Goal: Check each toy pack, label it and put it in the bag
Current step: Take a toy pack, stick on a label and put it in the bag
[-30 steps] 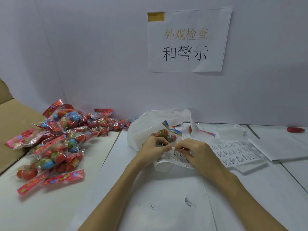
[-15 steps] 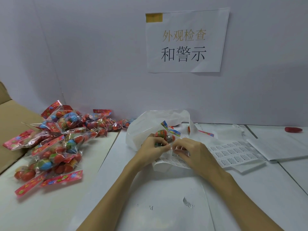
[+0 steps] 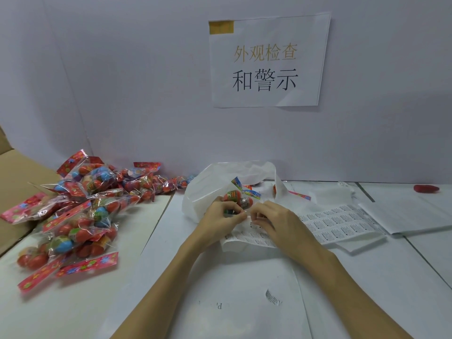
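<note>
Toy pack: clear film pack of red and green printed balls with a blue header card, held at centre, just in front of the bag's mouth. Left hand grips it from the 9 o'clock side, fingers curled round the film.

Right hand: fingers curled, fingertips pinched together at the pack's 5 o'clock edge, touching the left hand's fingertips. What they pinch is too small to make out, possibly a label.

Label sheets: white sheets printed with rows of small black-text labels, lying flat on the surface at 3 o'clock of the hands; one strip runs under the right hand.

Bag: white translucent plastic, crumpled, mouth open, at 12 o'clock of the hands. More packs show inside and beside it.

Pile of toy packs: many like packs with red flowered headers, heaped at 9 o'clock, well apart from the hands.

Cardboard box: brown flap at far 9 o'clock, behind the pile.

Paper sign: white sheet with Chinese characters, taped to the back wall at 12 o'clock.

Red object: small, on the surface at far 2 o'clock; kind unclear.

Surface: white, with loose white paper below the forearms.
</note>
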